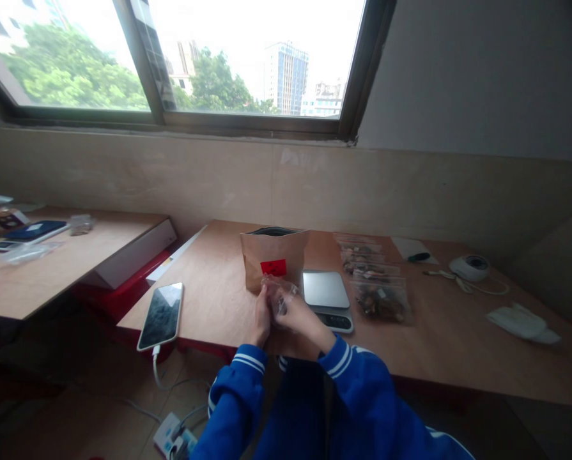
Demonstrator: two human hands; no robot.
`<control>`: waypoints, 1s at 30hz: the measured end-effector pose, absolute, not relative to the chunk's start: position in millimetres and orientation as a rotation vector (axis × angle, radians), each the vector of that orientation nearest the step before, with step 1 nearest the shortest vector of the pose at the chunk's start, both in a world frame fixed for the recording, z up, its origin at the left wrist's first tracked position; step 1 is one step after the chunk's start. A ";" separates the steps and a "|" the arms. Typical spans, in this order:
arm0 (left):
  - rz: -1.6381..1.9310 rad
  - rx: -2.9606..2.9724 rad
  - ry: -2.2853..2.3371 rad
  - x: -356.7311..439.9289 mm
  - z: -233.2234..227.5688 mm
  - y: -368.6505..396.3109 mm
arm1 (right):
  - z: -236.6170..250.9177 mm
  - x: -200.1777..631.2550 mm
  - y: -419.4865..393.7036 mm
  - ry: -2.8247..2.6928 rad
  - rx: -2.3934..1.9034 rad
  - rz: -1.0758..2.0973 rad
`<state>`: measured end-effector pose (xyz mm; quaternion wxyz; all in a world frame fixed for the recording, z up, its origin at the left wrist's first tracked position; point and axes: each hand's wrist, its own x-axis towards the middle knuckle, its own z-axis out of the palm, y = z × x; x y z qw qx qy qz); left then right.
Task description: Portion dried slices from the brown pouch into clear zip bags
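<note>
Table: bare wooden tabletop [458, 345].
Bag: brown paper pouch with red label [273, 259], upright behind hands.
Scale: flat silver digital scale [327, 297], beside pouch.
Hands: left hand [261, 317] and right hand [293, 311] together pinch small clear plastic bag [278, 289], at table's near edge.

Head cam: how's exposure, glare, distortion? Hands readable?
Head view: window sky blown out white, room underexposed. Wide-angle bend tilts the window frame and table edges. Phone screen reflects the sky; scale platform shows dull sheen. Left hand and right hand are small and soft, both around a clear small bag; individual fingers hard to separate.
</note>
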<state>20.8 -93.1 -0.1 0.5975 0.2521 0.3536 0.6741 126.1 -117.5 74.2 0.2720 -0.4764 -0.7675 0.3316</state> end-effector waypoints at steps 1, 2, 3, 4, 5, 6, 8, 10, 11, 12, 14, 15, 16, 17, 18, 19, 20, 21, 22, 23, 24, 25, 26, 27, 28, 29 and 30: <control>1.572 0.574 0.820 21.1 0.4 -93.4 | 75.3 127.4 -118.7 -2.066 -1.289 0.888; 1.579 0.567 0.825 21.4 0.7 -93.8 | 76.4 128.4 -120.0 -2.076 -1.290 0.884; 1.580 0.565 0.837 21.6 0.8 -94.2 | 77.2 128.7 -121.1 -2.095 -1.282 0.880; 1.578 0.569 0.852 21.7 0.8 -94.6 | 77.7 128.2 -121.9 -2.121 -1.266 0.873; 1.575 0.577 0.865 21.7 0.7 -95.0 | 77.8 127.1 -122.4 -2.144 -1.248 0.862; 1.574 0.586 0.869 21.6 0.6 -95.2 | 77.8 125.4 -122.5 -2.163 -1.235 0.852; 1.580 0.599 0.855 21.3 0.7 -95.5 | 77.9 122.2 -122.0 -2.170 -1.232 0.841; 1.579 0.592 0.812 21.3 1.6 -95.4 | 79.6 121.7 -121.2 -2.134 -1.255 0.851; 1.578 0.577 0.790 21.4 2.3 -95.3 | 81.4 123.1 -120.9 -2.101 -1.267 0.857; 1.580 0.557 0.767 21.6 3.2 -95.2 | 84.0 125.7 -120.8 -2.063 -1.273 0.861; 1.588 0.504 0.720 22.2 5.5 -95.5 | 91.0 134.2 -121.6 -1.993 -1.252 0.874; 1.585 0.478 0.704 22.3 6.8 -95.9 | 95.5 139.6 -122.4 -1.962 -1.223 0.889; 1.565 0.459 0.698 22.2 8.3 -96.6 | 100.6 145.5 -123.4 -1.937 -1.188 0.908; 1.529 0.446 0.706 21.9 10.0 -97.5 | 106.4 151.5 -124.2 -1.915 -1.152 0.923; 1.492 0.437 0.725 21.5 12.1 -98.6 | 113.0 157.2 -124.5 -1.893 -1.121 0.931; 1.459 0.435 0.751 20.9 14.5 -99.9 | 120.5 162.5 -124.0 -1.871 -1.093 0.929; 1.438 0.437 0.776 20.4 17.4 -101.2 | 128.8 167.0 -122.3 -1.846 -1.063 0.921; 1.427 0.438 0.798 20.0 20.6 -102.7 | 138.2 170.4 -119.1 -1.818 -1.023 0.913; 1.424 0.438 0.812 19.8 24.1 -104.1 | 148.4 172.6 -114.3 -1.790 -0.970 0.904; 1.422 0.439 0.814 19.8 27.5 -105.5 | 159.3 173.4 -107.7 -1.765 -0.911 0.880; 1.418 0.440 0.810 20.1 30.7 -106.7 | 170.6 172.8 -99.7 -1.753 -0.850 0.832; 1.414 0.443 0.804 20.4 33.3 -107.8 | 181.9 170.8 -90.5 -1.757 -0.797 0.754; 1.413 0.448 0.796 20.9 35.4 -108.6 | 192.7 167.7 -80.7 -1.778 -0.758 0.643; 1.415 0.455 0.791 21.3 36.6 -109.2 | 202.4 163.7 -70.8 -1.816 -0.730 0.526; 1.421 0.462 0.791 21.6 37.1 -109.5 | 210.7 159.2 -61.2 -1.864 -0.709 0.421; 1.427 0.467 0.798 21.8 36.8 -109.4 | 217.1 154.5 -52.5 -1.922 -0.695 0.334; 1.431 0.472 0.809 21.8 36.1 -109.1 | 221.4 150.0 -45.0 -1.995 -0.683 0.277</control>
